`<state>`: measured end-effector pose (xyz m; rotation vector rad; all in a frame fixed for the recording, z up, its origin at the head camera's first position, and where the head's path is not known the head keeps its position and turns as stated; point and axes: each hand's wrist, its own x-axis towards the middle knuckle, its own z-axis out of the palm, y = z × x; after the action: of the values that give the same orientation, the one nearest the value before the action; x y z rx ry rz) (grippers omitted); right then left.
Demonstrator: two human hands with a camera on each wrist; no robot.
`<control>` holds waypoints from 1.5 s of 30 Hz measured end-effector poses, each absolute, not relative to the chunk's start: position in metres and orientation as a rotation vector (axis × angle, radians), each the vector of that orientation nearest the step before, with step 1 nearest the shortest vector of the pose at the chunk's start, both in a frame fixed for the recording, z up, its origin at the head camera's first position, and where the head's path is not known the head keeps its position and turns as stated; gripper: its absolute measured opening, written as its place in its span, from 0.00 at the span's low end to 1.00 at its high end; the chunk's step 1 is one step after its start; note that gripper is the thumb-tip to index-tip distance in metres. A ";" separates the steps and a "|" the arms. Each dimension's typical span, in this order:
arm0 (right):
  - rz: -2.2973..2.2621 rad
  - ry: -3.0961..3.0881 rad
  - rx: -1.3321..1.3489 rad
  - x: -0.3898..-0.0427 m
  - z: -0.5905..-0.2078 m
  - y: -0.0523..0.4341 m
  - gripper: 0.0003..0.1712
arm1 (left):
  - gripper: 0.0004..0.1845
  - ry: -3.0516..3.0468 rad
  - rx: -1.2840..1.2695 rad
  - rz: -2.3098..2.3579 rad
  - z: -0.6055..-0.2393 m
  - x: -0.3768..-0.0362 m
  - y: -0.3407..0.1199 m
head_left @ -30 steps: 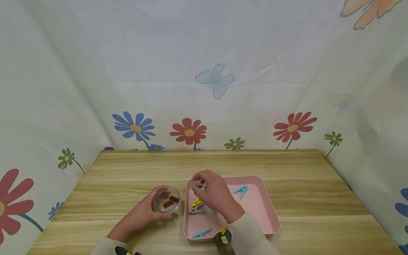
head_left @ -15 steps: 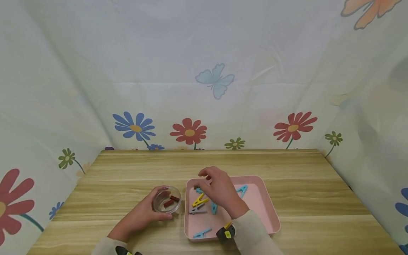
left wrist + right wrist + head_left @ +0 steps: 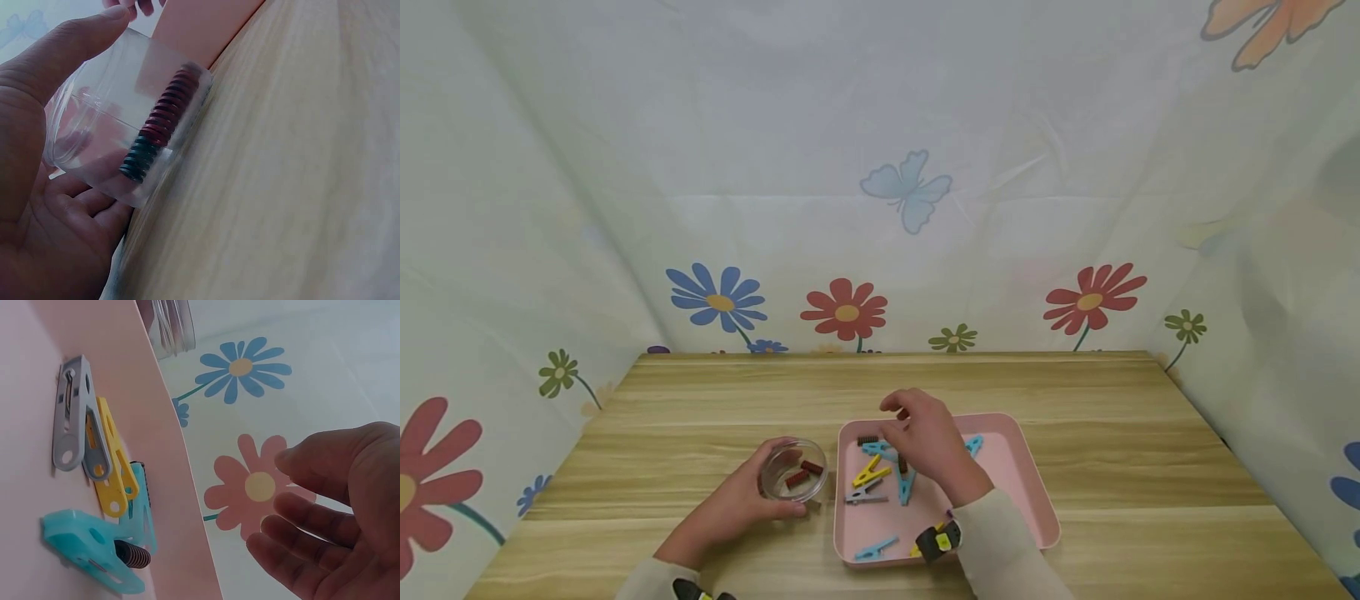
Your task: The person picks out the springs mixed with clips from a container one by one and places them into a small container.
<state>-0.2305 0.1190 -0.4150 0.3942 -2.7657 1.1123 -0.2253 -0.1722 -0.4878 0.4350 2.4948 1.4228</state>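
- We are cupping our left hand [image 3: 737, 500] round the clear bowl [image 3: 793, 481] at 9 o'clock of the tray, thumb and fingers curling on its wall, likely steadying it; it is sitting on the wooden table [image 3: 700, 400].
- Inside the bowl, red springs [image 3: 164, 115] are lying against the wall, one dark-ended.
- Our right hand [image 3: 928, 442] is hovering over the pink tray [image 3: 1022, 500], fingers loosely bent and parted, gripping nothing in the wrist view.
- Under and left of it, clothespins are lying loose in the tray: grey peg [image 3: 72, 412], yellow peg [image 3: 109, 465], teal peg [image 3: 94, 553] with a dark spring [image 3: 132, 554] resting on it.
- Another small dark spring [image 3: 867, 439] is sitting at the tray's 11 o'clock corner.
- Farther back, flower-print curtain [image 3: 842, 310]; we are reading no labels or writing anywhere.
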 end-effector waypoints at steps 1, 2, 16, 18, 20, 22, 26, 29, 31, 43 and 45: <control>1.108 -2.764 0.392 -0.231 -0.415 0.120 0.14 | 0.44 2.495 0.442 1.419 -0.487 -0.225 -0.172; 1.105 -2.762 0.387 -0.231 -0.415 0.120 0.14 | 0.44 2.496 0.441 1.418 -0.487 -0.225 -0.172; 1.045 -2.775 0.350 -0.237 -0.421 0.126 0.12 | 0.45 2.497 0.428 1.423 -0.488 -0.224 -0.172; 1.038 -2.776 0.348 -0.238 -0.421 0.126 0.12 | 0.45 2.499 0.426 1.422 -0.488 -0.224 -0.172; 1.034 -2.776 0.352 -0.239 -0.422 0.127 0.12 | 0.45 2.500 0.426 1.421 -0.488 -0.224 -0.172; 1.035 -2.779 0.347 -0.240 -0.423 0.128 0.12 | 0.45 2.499 0.424 1.423 -0.487 -0.224 -0.172; 1.038 -2.788 0.332 -0.242 -0.426 0.129 0.11 | 0.45 2.498 0.414 1.423 -0.486 -0.224 -0.171; 1.040 -2.802 0.333 -0.243 -0.427 0.129 0.11 | 0.45 2.496 0.407 1.424 -0.486 -0.223 -0.171; 1.044 -2.818 0.334 -0.244 -0.428 0.130 0.12 | 0.45 2.493 0.409 1.425 -0.486 -0.224 -0.171; 0.975 -2.930 0.398 -0.246 -0.435 0.131 0.08 | 0.45 2.510 0.415 1.401 -0.489 -0.225 -0.172; 0.974 -2.968 0.369 -0.246 -0.435 0.131 0.09 | 0.45 2.515 0.424 1.402 -0.488 -0.225 -0.172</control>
<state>-0.2462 0.1305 -0.4354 0.3692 -2.9681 0.9743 -0.2250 -0.1718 -0.4885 0.4238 2.5148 1.4017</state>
